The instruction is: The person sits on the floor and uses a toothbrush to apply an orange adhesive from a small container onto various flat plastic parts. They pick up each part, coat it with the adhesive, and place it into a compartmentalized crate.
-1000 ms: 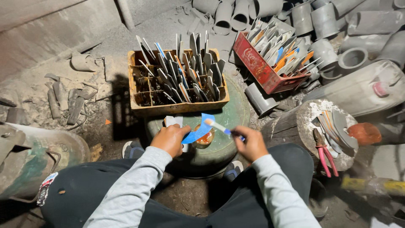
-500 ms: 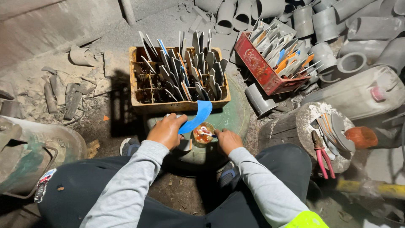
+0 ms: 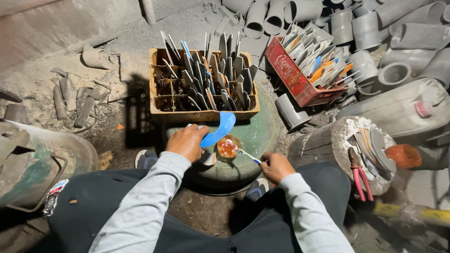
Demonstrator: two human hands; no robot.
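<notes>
Seated person's left hand [image 3: 187,142] grips a curved blue strip [image 3: 219,130] over a small glue pot [image 3: 228,146] on a green drum [image 3: 257,140]; right hand [image 3: 276,167] fingers pinch a brush [image 3: 246,155] dipped in the pot. Loading the brush seems underway; coating the strip likely needs a steady, light stroke

You are working in dim, uneven light that falls from above and ahead, brightest on the crate [image 3: 204,84] of blades beyond your fingers and on the pale pipes [image 3: 375,28] past it to the right. The crate throws a dark shadow to its left, and your lap below the wrists sinks into near black. A small glare shows on the orange liquid in the cup [image 3: 228,146] between your left hand [image 3: 187,142] and right hand [image 3: 275,167]. Focus is sharp at centre; the wide lens bends and softens the edges, and the corners darken.
</notes>
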